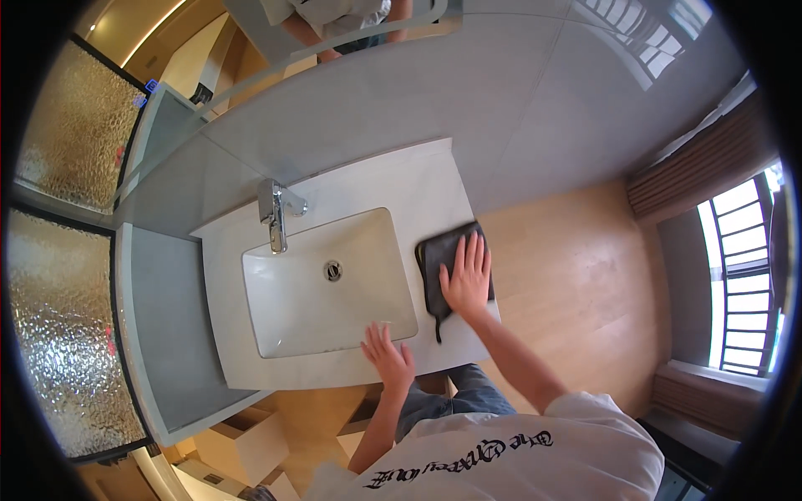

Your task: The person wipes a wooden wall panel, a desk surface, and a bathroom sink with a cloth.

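A black zippered pouch [440,255] with a short wrist strap lies flat on the right end of the white countertop [430,179]. My right hand [468,280] rests on top of it, fingers stretched out and pointing away from me. Over the front rim of the white rectangular sink [317,309] is my left hand [388,357], its fingers spread and nothing in them. Whether the left hand touches the rim, I cannot tell.
A chrome faucet [276,217] stands behind the sink at its left. A mirror [334,33] hangs on the grey wall, and textured glass panels [67,326] are at the left. Beyond the counter's right edge lie the wooden floor [576,284] and a barred window [743,275].
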Available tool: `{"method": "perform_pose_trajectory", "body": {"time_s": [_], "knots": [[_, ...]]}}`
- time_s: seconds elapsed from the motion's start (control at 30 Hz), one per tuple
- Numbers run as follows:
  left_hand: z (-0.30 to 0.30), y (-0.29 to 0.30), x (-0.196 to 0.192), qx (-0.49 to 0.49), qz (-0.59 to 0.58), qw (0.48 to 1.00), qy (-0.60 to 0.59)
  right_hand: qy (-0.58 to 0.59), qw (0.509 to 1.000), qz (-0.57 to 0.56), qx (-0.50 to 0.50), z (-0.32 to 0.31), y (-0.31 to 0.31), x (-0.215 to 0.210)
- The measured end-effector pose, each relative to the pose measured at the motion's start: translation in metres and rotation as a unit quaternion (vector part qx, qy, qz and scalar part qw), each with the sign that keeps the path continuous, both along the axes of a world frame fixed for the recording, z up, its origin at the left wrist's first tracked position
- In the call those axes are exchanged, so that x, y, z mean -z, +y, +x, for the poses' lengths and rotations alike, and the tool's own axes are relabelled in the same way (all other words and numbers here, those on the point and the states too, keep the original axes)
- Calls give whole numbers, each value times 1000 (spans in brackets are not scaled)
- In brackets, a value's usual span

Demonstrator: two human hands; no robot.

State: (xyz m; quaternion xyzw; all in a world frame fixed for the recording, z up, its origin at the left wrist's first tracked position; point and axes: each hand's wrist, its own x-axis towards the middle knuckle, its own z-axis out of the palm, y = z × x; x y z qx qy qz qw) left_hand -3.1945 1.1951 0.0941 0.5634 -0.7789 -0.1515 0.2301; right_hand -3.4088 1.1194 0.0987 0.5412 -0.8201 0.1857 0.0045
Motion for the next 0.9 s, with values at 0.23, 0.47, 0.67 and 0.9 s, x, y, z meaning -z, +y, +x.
{"method": "perform_pose_trajectory", "body": {"time_s": [0.23,0.47,0.67,0.9], "knots": [[-10,-12,6,0,-15,995,-94,80,992,-55,78,-67,-175,26],[5,-7,9,-18,10,1000,-18,1,996,18,-87,32,-18,2],[3,-9,5,-15,18,1000,5,-25,989,81,-121,37,31,-6],[1,-14,-1,-13,14,1000,18,69,997,-19,-38,-24,-138,23]]}}
